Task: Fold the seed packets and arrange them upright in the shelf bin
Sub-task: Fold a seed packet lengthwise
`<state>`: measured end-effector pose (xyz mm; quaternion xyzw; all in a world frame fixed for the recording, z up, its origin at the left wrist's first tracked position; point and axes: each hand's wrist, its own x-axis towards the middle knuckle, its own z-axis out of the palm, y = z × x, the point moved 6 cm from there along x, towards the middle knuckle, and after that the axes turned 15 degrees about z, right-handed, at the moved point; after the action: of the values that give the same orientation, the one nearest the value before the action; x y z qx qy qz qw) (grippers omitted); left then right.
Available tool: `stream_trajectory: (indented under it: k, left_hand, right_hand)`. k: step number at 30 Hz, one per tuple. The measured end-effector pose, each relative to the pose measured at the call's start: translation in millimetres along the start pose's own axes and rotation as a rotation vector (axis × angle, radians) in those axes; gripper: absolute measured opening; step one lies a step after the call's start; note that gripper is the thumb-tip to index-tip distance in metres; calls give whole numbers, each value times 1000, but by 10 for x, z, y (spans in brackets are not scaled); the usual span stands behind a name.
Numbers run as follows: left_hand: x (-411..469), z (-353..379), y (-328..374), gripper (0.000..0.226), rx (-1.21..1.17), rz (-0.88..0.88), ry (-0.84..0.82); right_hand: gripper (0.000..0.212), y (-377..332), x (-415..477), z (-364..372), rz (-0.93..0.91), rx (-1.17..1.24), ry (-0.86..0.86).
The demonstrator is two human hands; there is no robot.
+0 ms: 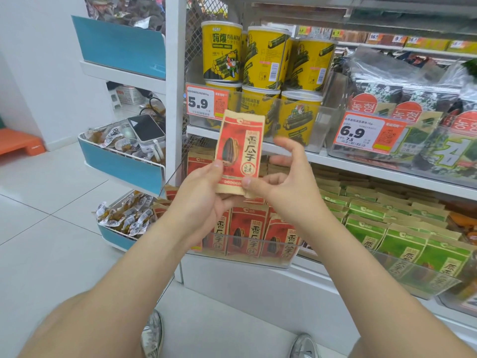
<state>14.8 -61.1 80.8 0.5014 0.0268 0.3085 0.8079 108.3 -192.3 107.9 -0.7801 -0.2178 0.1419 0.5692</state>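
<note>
I hold one red and tan seed packet [238,152] upright in front of the shelf, above a clear shelf bin [245,258]. My left hand [198,195] grips its lower left edge, thumb on the front. My right hand [281,182] pinches its bottom right corner between thumb and forefinger, the other fingers spread behind the packet. Inside the bin, several matching red seed packets [249,232] stand upright facing me, with more lying further back.
Green seed packets [402,239] fill the bin to the right. Yellow seaweed cans [265,58] and price tags sit on the shelf above. A blue-fronted rack of wrapped snacks [124,161] stands at the left, over white tiled floor. My shoes show below.
</note>
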Motion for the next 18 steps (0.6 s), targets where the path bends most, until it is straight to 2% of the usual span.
stream_trajectory:
  k: [2,5,12,18]
  left_hand:
    - [22,-48,-9,40,57,35,57]
    - [45,-95,-36,39,117,39,87]
    - [46,-97,-27,37,123,26,85]
    - [43,-128,-49,37,182,-23,52]
  right_hand:
    - [60,65,28,48,92,-11,-120]
    - [41,118,22,119,83,-8,-241]
    - [39,15,12,113,-101,-219,-205]
    - [37,-15,-15,130,-149,-295,-99]
